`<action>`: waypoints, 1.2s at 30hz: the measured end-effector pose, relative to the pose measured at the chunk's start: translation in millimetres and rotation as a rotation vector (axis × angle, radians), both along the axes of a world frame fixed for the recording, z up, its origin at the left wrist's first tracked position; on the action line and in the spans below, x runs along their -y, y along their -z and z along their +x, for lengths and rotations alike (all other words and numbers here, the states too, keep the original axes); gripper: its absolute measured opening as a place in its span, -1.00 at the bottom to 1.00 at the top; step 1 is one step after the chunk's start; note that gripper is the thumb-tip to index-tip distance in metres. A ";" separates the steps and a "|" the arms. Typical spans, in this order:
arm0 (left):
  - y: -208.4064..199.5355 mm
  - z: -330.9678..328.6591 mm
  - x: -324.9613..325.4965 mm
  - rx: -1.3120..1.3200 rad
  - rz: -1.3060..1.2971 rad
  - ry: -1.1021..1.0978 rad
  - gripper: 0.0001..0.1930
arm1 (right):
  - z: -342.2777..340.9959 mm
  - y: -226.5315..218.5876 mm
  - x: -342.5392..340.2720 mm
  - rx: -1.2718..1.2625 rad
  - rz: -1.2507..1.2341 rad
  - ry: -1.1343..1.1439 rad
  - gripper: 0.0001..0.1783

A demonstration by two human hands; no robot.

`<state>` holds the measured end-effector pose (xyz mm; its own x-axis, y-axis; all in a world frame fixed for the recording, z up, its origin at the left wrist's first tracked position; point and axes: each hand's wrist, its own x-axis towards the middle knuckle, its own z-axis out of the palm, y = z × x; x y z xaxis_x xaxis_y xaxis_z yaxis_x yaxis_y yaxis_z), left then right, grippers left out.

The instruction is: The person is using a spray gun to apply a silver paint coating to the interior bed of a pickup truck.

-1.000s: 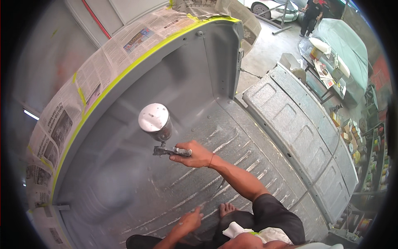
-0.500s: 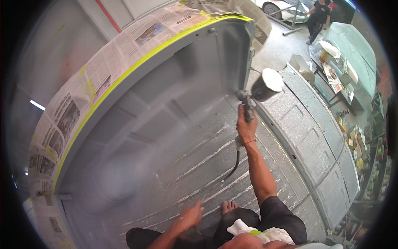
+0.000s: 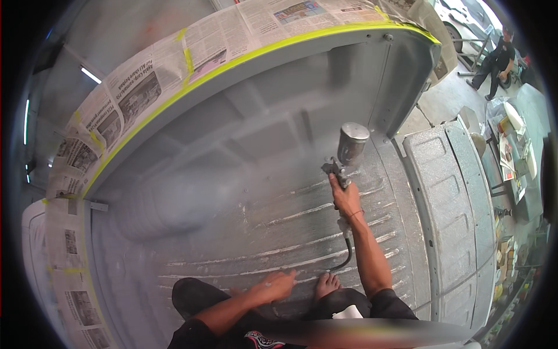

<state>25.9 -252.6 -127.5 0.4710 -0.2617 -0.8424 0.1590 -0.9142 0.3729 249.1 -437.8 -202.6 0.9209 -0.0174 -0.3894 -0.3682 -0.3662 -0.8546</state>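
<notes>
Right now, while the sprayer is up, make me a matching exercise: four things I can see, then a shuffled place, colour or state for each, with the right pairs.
Things:
1. Tape
2. Spray gun
3. Tailgate
4. Hose

Places, colours, states:
A. Held in the right grip
B. Dark, curving below that grip
C. Bright yellow, along the top edge of the bed wall
D. Grey, to the right of the bed floor

Pairs: 1-C, 2-A, 3-D, 4-B

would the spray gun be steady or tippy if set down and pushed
The spray gun would probably tip: its wide cup sits above a slimmer body. The dark hose curves below the right hand, so it likely flexes and may tug.
</notes>
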 end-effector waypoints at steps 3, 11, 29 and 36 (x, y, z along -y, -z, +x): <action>17.3 -15.0 -9.2 0.029 0.030 0.025 -0.63 | -9.8 22.1 -46.3 0.098 0.039 -0.123 -0.39; 29.5 -29.5 -28.5 -0.010 0.002 0.060 -0.62 | -46.8 11.3 -135.4 0.158 0.145 -0.409 -0.41; 4.4 19.9 13.7 -0.007 0.158 0.098 -0.54 | 16.9 22.9 86.6 0.081 0.269 0.584 -0.39; -3.4 28.4 42.7 0.041 0.204 0.158 -0.53 | 14.7 33.0 159.5 0.108 0.291 0.770 -0.46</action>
